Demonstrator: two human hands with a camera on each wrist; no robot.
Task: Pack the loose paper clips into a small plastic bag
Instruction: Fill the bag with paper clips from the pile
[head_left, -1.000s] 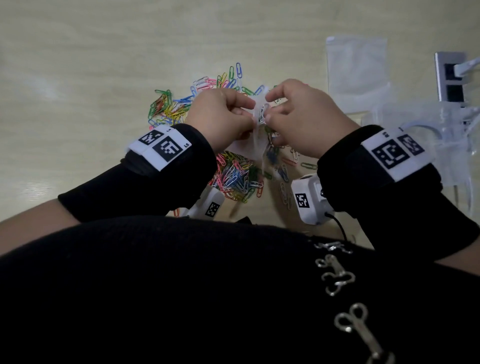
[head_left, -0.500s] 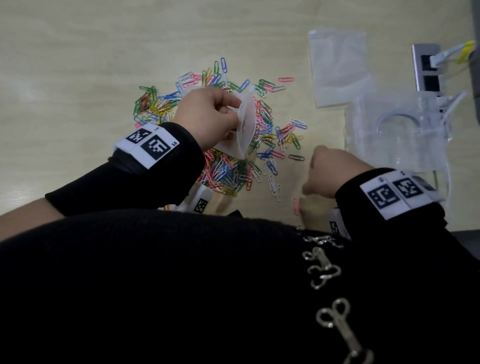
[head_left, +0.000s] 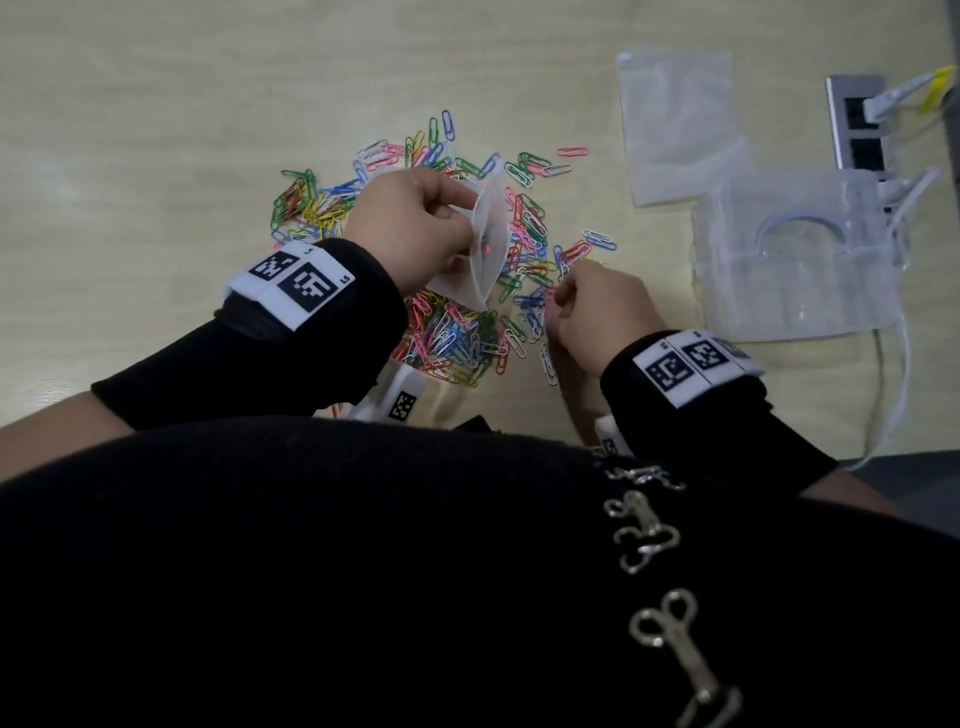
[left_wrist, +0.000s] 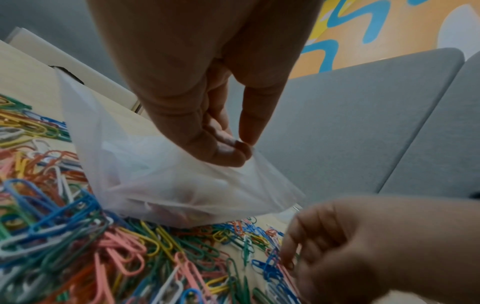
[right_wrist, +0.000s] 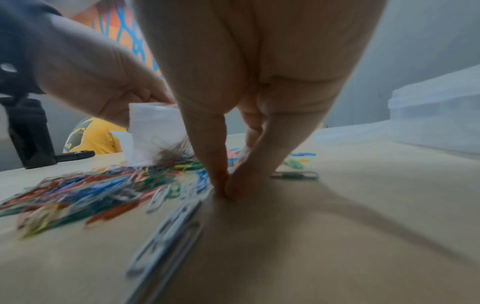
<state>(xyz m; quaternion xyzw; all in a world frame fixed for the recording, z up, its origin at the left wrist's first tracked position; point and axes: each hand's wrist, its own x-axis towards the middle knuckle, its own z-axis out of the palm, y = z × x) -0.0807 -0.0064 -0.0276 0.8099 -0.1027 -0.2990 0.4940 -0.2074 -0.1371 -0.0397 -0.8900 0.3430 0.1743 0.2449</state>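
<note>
Head view: your left hand (head_left: 410, 228) pinches a small frosted plastic bag (head_left: 485, 244) at its rim, mouth gaping toward the right, over the pile of coloured wire paper clips (head_left: 452, 338) spread on the pale wood-grain table (head_left: 156, 104). A few clips show inside the bag. Your right hand (head_left: 597, 317) is curled, fingertips down at the pile's right edge; whether it has a clip you can't tell from here. A flat translucent zip bag (head_left: 680, 130) lies well to the right, a clear rigid plastic box (head_left: 795, 260) just beside it, a metal socket plate (head_left: 857, 124) past that.

Left wrist view: thumb and fingers (left_wrist: 228, 150) clamped on the thin, crinkled bag film (left_wrist: 168, 181); bag bottom rests on the clips (left_wrist: 103, 246). Right hand (left_wrist: 363, 242) sits low, fingertips in the clips.

Right wrist view: thumb and forefinger (right_wrist: 218, 164) are pressed together at the table surface among the clips (right_wrist: 103, 191); blur hides whether a clip is between them. Two pale elongated loop clips (right_wrist: 168, 236) lie nearest the lens. The bag (right_wrist: 153, 133) hangs from your left hand (right_wrist: 91, 78) behind.
</note>
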